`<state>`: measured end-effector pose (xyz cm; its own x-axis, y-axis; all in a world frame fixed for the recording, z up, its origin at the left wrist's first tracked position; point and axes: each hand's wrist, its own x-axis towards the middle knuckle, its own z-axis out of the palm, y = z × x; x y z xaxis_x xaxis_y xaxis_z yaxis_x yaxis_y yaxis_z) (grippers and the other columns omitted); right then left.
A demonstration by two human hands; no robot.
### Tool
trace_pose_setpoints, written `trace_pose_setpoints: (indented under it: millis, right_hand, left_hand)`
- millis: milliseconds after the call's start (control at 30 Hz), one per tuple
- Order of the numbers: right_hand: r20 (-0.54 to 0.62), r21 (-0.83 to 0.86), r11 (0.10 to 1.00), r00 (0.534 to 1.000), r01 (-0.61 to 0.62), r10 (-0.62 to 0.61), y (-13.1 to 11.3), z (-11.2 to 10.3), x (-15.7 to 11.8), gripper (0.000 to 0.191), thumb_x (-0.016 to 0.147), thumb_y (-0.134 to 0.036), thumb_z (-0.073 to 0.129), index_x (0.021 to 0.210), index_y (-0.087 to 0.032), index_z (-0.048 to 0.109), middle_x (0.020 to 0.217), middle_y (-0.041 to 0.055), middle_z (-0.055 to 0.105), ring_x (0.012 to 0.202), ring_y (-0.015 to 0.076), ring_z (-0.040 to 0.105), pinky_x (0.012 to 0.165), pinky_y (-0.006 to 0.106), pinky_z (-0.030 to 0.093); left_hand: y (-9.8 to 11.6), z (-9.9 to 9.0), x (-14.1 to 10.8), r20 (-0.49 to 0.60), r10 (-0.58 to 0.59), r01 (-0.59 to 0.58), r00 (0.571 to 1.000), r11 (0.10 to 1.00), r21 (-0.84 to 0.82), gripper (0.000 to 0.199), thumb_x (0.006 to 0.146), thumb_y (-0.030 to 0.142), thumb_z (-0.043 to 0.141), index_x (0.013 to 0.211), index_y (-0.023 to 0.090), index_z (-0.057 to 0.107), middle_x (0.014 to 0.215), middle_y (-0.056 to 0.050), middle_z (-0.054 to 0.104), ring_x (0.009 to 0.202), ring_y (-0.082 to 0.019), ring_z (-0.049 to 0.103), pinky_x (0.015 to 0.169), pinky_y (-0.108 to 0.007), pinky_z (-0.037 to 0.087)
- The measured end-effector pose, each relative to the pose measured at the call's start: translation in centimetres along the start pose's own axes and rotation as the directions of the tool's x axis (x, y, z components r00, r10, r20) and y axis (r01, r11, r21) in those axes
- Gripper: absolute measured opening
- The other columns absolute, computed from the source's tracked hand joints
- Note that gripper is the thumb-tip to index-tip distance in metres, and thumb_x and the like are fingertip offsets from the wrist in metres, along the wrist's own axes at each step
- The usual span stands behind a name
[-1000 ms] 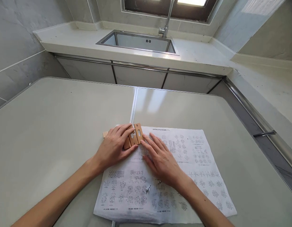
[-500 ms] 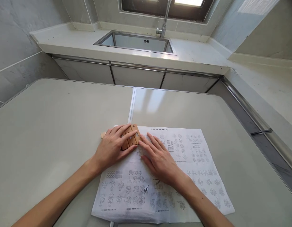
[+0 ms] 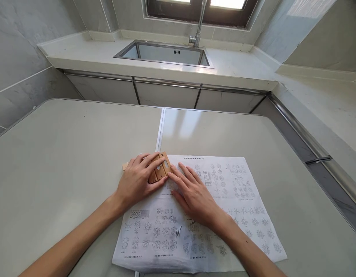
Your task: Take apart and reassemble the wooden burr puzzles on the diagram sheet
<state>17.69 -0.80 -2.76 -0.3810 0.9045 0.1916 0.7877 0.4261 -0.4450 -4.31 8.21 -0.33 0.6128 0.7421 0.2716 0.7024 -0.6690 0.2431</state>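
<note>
Pale table with a printed sheet of paper
The glossy top has rounded far corners, a thin dark edge and a light strip running from the far edge down to the paper and showing again below it. The sheet lies at the near side, covered in rows of small line drawings, with a small torn spot in its lower half.

One bare left hand and one bare right hand made two in my count.
Over my feed I also tallied one white printed paper sheet, at least three flat tan wooden slats, one steel-rimmed rectangular sink and one chrome faucet.
</note>
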Motion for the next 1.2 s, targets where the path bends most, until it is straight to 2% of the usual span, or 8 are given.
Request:
trace_pose_setpoints:
  millis: [200,367,467,600,800,1000,1100,1200]
  right_hand:
    - [-0.012,-0.007,1.000,1.000,0.008,-0.009,0.1,0.2,0.0,0.057,0.108,-0.026,0.048,0.164,-0.026,0.034,0.174,0.0031,0.032,0.164,0.0286,0.018,0.132,0.060,0.030]
    - [-0.028,0.000,1.000,0.999,0.021,-0.021,0.1,0.4,0.0,0.055,0.109,-0.027,0.046,0.163,-0.026,0.036,0.173,0.0035,0.033,0.164,0.0290,0.019,0.131,0.061,0.032]
    - [-0.041,0.005,1.000,0.999,0.029,-0.028,0.3,0.5,-0.1,0.054,0.109,-0.026,0.047,0.162,-0.026,0.038,0.173,0.0035,0.034,0.164,0.0290,0.021,0.131,0.060,0.032]
    - [-0.053,0.018,0.999,0.998,0.031,-0.030,0.4,0.8,-0.1,0.054,0.108,-0.025,0.047,0.162,-0.025,0.039,0.173,0.0039,0.035,0.164,0.0289,0.021,0.131,0.060,0.030]
    - [-0.016,0.123,0.992,1.000,0.008,-0.007,0.2,-0.5,-0.4,0.058,0.109,-0.029,0.048,0.165,-0.027,0.033,0.174,0.0032,0.032,0.164,0.0286,0.019,0.132,0.058,0.030]
    - [-0.088,0.238,0.965,0.987,-0.111,0.135,0.1,-4.8,-6.2,0.056,0.110,-0.036,0.047,0.164,-0.036,0.034,0.171,0.0007,0.039,0.161,0.0289,0.031,0.127,0.058,0.040]
    - [-0.113,0.313,0.917,0.949,-0.249,0.296,0.3,-6.0,-10.6,0.049,0.109,-0.039,0.049,0.158,-0.037,0.044,0.165,0.0015,0.050,0.151,0.0289,0.049,0.120,0.052,0.051]
    - [-0.139,0.398,0.853,0.897,-0.337,0.419,0.4,-6.1,-14.3,0.040,0.107,-0.044,0.053,0.146,-0.037,0.058,0.148,0.0035,0.067,0.123,0.0267,0.073,0.100,0.040,0.065]
  left_hand:
    - [-0.1,-0.1,-0.1,0.006,0.017,-0.017,1.000,1.000,-0.017,0.054,0.099,0.050,0.061,0.150,0.031,0.056,0.153,-0.008,0.062,0.134,-0.035,0.059,0.107,-0.054,0.050]
    - [-1.8,-2.0,0.2,0.002,0.069,-0.069,0.998,0.997,-0.043,0.072,0.091,0.063,0.070,0.152,0.029,0.053,0.157,-0.012,0.057,0.145,-0.037,0.049,0.119,-0.056,0.041]
    - [-3.3,-2.9,-0.1,-0.028,-0.064,0.059,0.998,0.989,-0.137,0.072,0.093,0.068,0.064,0.150,0.026,0.054,0.155,-0.012,0.058,0.145,-0.036,0.050,0.120,-0.055,0.042]
    - [-3.9,-2.9,-1.0,0.050,-0.254,0.256,0.966,0.908,-0.332,0.060,0.108,0.062,0.033,0.145,0.022,0.058,0.154,-0.011,0.060,0.142,-0.031,0.056,0.116,-0.050,0.049]
    - [-3.1,-2.9,-2.0,0.110,-0.374,0.362,0.921,0.715,-0.598,0.065,0.108,0.065,0.022,0.147,0.027,0.058,0.166,-0.005,0.048,0.154,-0.031,0.043,0.127,-0.051,0.036]
    - [-4.0,-4.4,-4.1,0.123,-0.396,0.404,0.910,0.782,-0.474,0.064,0.099,0.069,0.051,0.148,0.029,0.055,0.161,-0.007,0.053,0.149,-0.035,0.050,0.122,-0.051,0.045]
    - [-4.2,-4.5,-5.2,0.132,-0.335,0.358,0.933,0.822,-0.444,0.069,0.092,0.065,0.066,0.149,0.029,0.053,0.157,-0.009,0.056,0.144,-0.034,0.054,0.121,-0.050,0.046]
    - [-4.0,-4.3,-5.4,0.138,-0.296,0.327,0.945,0.851,-0.410,0.073,0.088,0.062,0.074,0.149,0.028,0.052,0.154,-0.010,0.059,0.141,-0.033,0.056,0.120,-0.052,0.047]
